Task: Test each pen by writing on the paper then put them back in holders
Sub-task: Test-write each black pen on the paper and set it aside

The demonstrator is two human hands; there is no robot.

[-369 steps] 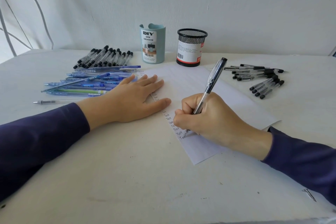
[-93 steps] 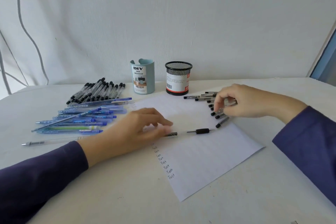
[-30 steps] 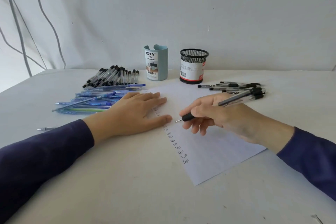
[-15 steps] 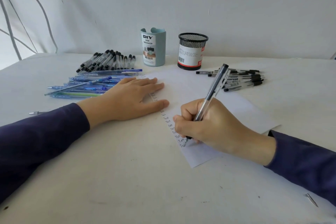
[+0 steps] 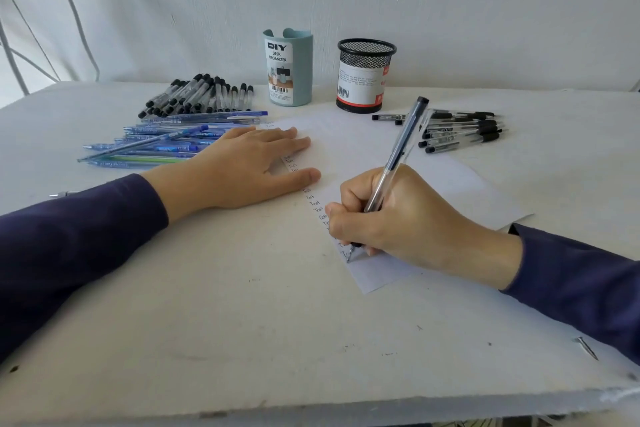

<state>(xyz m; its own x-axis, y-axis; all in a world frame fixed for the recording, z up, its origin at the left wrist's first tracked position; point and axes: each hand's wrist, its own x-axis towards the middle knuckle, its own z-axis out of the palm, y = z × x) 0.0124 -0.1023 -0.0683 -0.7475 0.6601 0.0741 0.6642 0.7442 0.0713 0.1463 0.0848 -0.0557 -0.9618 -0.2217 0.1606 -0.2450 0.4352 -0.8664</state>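
The right hand (image 5: 401,222) is pinching the pen (image 5: 403,139) in a closed grip, tip touching the paper (image 5: 353,149), barrel leaning away toward the mesh holder (image 5: 366,76) beyond. The left hand (image 5: 242,173) is lying flat, pressing the paper.

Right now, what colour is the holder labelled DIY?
Pale teal; the DIY holder shows best in the head view.

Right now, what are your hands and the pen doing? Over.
Left hand flat on paper, pressing it down. Right hand grips pen, tip touching paper. No pens stick out of teal holder or mesh holder.
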